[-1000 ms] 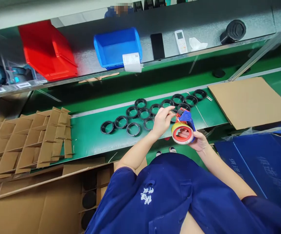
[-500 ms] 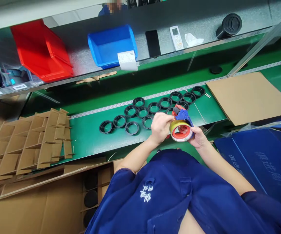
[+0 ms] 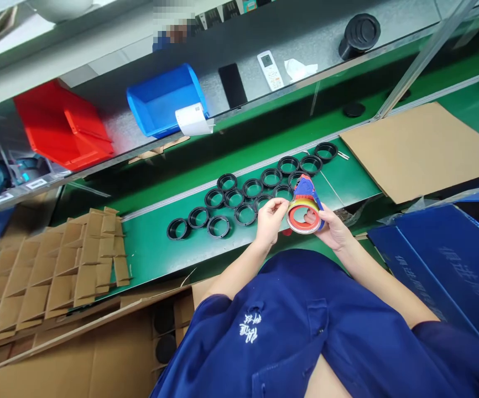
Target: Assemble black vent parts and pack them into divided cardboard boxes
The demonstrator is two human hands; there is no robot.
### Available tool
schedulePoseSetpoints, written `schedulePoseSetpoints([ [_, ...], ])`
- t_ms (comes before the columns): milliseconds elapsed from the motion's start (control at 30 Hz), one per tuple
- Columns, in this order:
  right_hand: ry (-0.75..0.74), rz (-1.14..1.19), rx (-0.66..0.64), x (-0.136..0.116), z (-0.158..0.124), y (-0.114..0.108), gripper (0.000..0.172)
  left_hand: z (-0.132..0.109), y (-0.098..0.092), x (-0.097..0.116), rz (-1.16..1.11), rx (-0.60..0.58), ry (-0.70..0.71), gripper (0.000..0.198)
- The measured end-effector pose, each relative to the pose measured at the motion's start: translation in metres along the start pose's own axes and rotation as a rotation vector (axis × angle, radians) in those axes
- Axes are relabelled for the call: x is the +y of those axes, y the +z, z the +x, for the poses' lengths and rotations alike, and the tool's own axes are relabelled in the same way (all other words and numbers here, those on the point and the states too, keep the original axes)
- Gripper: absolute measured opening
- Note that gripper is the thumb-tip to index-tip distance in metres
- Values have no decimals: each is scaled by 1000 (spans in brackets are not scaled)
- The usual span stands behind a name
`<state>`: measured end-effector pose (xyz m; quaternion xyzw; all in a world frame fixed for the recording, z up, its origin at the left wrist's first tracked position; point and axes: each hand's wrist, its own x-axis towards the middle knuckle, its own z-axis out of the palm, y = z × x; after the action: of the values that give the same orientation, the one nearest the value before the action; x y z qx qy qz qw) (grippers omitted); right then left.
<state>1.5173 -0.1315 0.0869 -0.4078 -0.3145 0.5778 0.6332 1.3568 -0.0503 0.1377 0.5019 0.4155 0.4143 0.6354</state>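
Observation:
My right hand (image 3: 334, 228) grips a blue and red tape dispenser (image 3: 306, 188) from its right side. A roll of yellowish tape (image 3: 297, 205) with a red core sits on it, its round opening facing me. My left hand (image 3: 270, 221) is closed in a pinch at the roll's left edge, with thumb and forefinger on the tape; the clear strip itself is hard to make out. Just beyond my hands, several black rings (image 3: 245, 214) stand on the green bench (image 3: 152, 243), and the dispenser partly hides some.
Cardboard dividers (image 3: 57, 265) lie at left above an open carton (image 3: 77, 359). A cardboard sheet (image 3: 422, 149) and a blue box (image 3: 438, 265) are at right. The shelf holds red (image 3: 65, 127) and blue bins (image 3: 167, 102), a phone (image 3: 232, 85) and a remote (image 3: 270, 70).
The dispenser has turned in my right hand, and its blue and red head now points up and away. My left hand has lowered slightly beside the roll. The camera view has tilted and shifted.

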Motion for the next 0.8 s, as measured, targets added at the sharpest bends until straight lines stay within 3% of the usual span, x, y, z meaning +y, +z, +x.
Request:
schedulePoseSetpoints([
  [133,85,218,104,-3,-4,-7,31,2,13,-4,54,-19,45,27],
  [267,169,420,212,-8,-10,-8,35,4,26,-10,114,-45,76,30],
  [467,215,589,236,-18,-17,-11,35,8,40,-14,243,-68,126,32],
  [633,200,550,284,-17,-16,-17,36,9,43,-15,433,-107,221,31],
  [733,151,410,357,-12,-13,-18,36,8,39,-23,587,-144,279,25],
  [800,115,275,378,-6,-13,-19,45,7,34,-33,670,-145,297,23],
])
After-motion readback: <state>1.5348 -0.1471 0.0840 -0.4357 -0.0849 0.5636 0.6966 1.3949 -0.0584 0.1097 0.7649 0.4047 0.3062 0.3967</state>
